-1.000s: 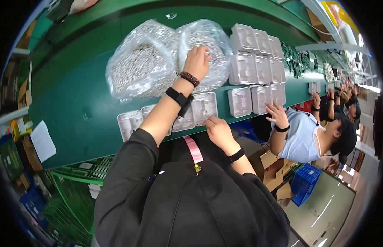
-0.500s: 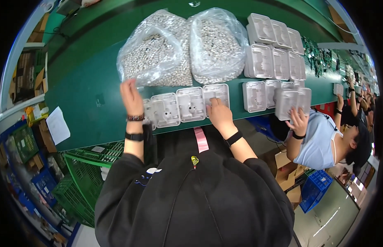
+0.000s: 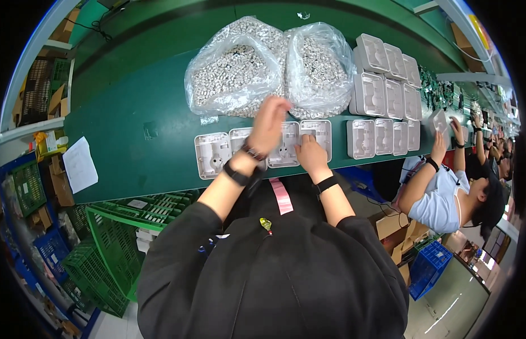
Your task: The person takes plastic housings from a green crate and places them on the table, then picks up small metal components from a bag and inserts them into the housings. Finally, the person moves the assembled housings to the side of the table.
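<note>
Four white socket plates along the bench's near edge

Your left hand (image 3: 270, 121) hovers loosely open over the row of plates (image 3: 263, 148) (bags of metal parts (image 3: 271, 70) just behind); your right hand (image 3: 310, 153), fingers curled, presses the third plate — seat each part squarely.

I see green crates (image 3: 113, 248) under the bench, a paper sheet (image 3: 80, 164) at its left end, a blue crate (image 3: 429, 268) right, and a co-worker (image 3: 452, 195) alongside.

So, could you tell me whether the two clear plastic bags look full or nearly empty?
Full: both clear bags bulge with small silvery parts.
</note>
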The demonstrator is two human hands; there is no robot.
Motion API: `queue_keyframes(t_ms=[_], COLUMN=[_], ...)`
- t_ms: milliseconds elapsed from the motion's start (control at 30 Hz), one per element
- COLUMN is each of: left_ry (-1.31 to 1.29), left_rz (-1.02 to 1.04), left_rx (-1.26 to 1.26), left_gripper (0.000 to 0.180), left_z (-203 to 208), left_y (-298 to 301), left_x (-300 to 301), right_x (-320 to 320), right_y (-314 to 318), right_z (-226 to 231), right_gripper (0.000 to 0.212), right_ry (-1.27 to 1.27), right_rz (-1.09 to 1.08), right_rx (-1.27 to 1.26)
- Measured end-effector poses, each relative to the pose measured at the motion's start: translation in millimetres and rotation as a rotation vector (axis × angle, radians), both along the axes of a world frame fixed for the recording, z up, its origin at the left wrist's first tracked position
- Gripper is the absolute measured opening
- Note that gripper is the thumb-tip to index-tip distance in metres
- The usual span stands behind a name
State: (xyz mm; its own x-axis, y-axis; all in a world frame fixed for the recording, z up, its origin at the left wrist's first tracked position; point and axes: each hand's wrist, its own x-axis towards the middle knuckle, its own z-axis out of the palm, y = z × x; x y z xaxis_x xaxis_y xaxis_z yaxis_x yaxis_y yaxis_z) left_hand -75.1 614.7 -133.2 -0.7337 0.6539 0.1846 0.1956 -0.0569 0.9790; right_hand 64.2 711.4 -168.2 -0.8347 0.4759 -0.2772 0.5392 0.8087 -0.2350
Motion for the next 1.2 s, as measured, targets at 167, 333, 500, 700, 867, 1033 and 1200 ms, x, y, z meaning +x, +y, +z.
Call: queue_keyframes(t_ms=[167, 333, 500, 700, 867, 1033, 1200], left_ry=[0.575, 0.636, 0.444, 0.481, 0.243, 0.359, 0.34], left_rz=[0.305, 0.413, 0.459, 0.218, 0.12, 0.037, -0.002], left_rx=[-0.191, -0.397, -0.831, -1.011, -1.398, -1.32, -1.225], left_gripper=[0.039, 0.052, 0.026, 0.023, 0.03, 0.03, 0.027], left_z=[33.8, 19.6, -31.7, -37.6, -24.4, -51.3, -8.5], left_y=[75.0, -17.7, -146.9, -140.6, -112.8, -118.0, -123.8], left_x=[-27.1, -32.8, -7.8, 34.2, 13.7, 3.1, 6.2], right_x=[6.9, 8.5, -6.5, -14.6, -12.7, -8.6, -5.8], right_y=[-12.9, -4.4, -4.8, -9.4, -6.4, -4.1, -2.1], right_z=[1.4, -12.3, -9.5, -26.5, -35.2, -32.2, 17.4], right_gripper=[0.027, 0.026, 0.024, 0.023, 0.02, 0.015, 0.012], right_ry=[0.012, 0.043, -0.005, -0.004, -0.018, 0.014, 0.097], right_rz=[-0.014, -0.071, -0.023, -0.031, -0.033, 0.016, -0.08], right_rx=[-0.001, -0.036, 0.035, 0.102, 0.134, 0.099, 0.053])
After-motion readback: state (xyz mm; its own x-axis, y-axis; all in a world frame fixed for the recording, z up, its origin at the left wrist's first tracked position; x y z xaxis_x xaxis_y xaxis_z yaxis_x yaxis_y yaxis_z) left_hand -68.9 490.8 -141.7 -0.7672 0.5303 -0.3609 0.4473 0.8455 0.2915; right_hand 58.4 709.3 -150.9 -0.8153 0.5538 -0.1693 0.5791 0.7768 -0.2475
